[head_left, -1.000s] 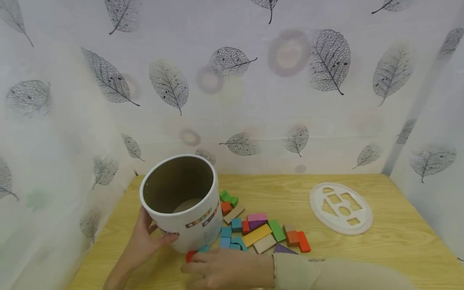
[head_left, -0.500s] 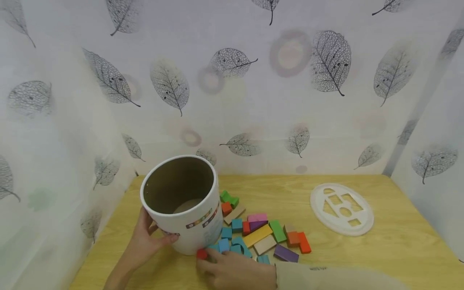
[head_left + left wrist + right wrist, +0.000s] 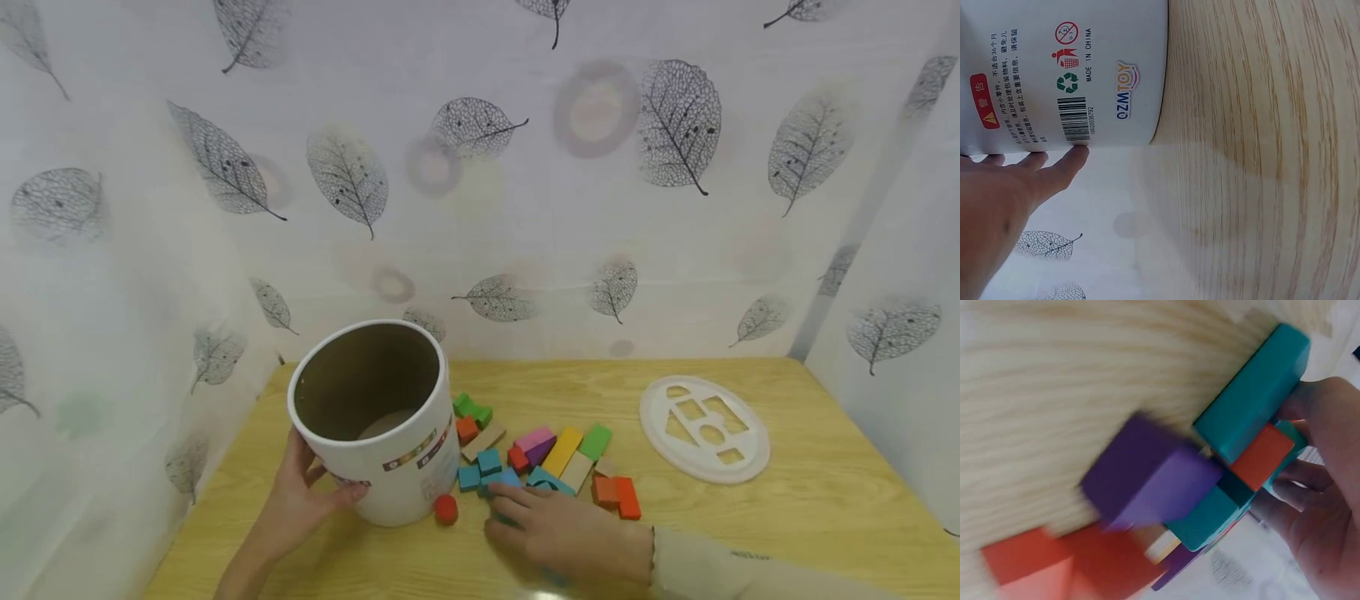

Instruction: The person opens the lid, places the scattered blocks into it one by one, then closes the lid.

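My left hand (image 3: 303,500) holds a white printed bucket (image 3: 408,492), thumb across its front and fingers along its side; in the left wrist view, fingertips touch the bucket wall near the barcode. The bucket looks bare inside. My right hand (image 3: 562,533) reaches low over the loose toy blocks, fingers relaxed at a light-blue block (image 3: 501,480). In the right wrist view, a teal block (image 3: 1254,394) lies by the thumb, with an orange block (image 3: 1263,456) and a purple block (image 3: 1141,469) beside it. A red rounded block (image 3: 446,509) sits against the bucket's base.
Several more blocks lie right of the bucket, among them a yellow plank (image 3: 562,452), a green block (image 3: 596,442) and a red block (image 3: 628,498). A white disc with cut-out shapes (image 3: 693,460) lies at the right. A leaf-patterned curtain (image 3: 555,225) surrounds the wooden table (image 3: 825,467).
My right hand has moved right, away from the red rounded block. The blocks near it have shifted right and turned, the yellow plank among them. The left hand and bucket have stayed put.
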